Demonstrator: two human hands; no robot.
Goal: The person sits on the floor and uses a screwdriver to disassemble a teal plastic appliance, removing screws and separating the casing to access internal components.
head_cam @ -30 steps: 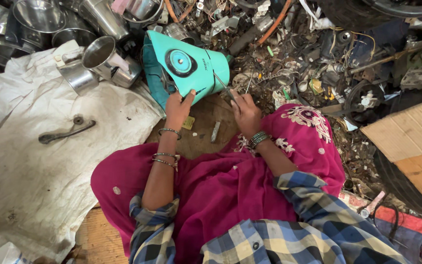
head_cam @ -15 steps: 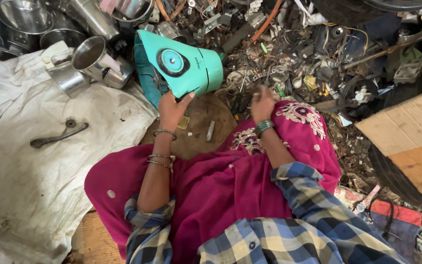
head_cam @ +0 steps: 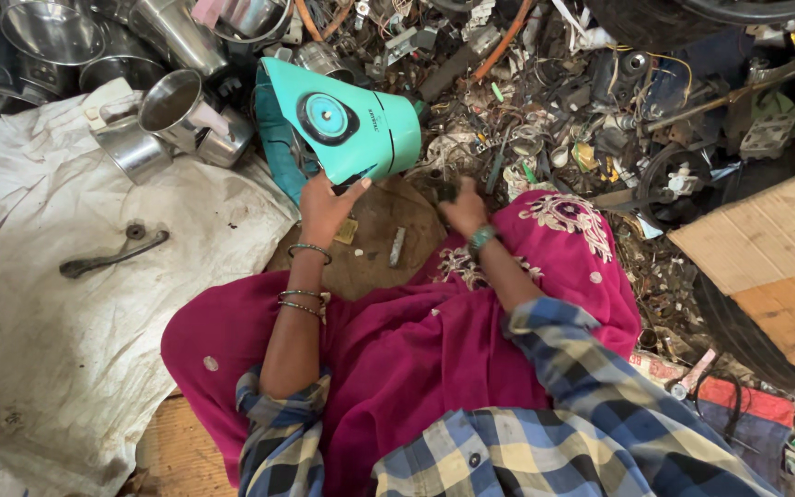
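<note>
One teal casing (head_cam: 347, 124) with one round dark dial stands tilted just above the left hand (head_cam: 324, 207), which grips its lower edge with thumb spread. The right hand (head_cam: 464, 210) lies beside the casing's right corner, curled over a small dark part at the scrap heap's (head_cam: 563, 101) edge; whether it grips it cannot be told. Against half a second ago, the right hand has moved down off the heap toward the lap. Two bangles ring the left forearm. One small metal piece (head_cam: 397, 247) lies between the hands. Left of the left hand, one dark handle (head_cam: 112, 258) rests on a white sack (head_cam: 57, 350); steel cups (head_cam: 172, 101) pile beyond.
</note>
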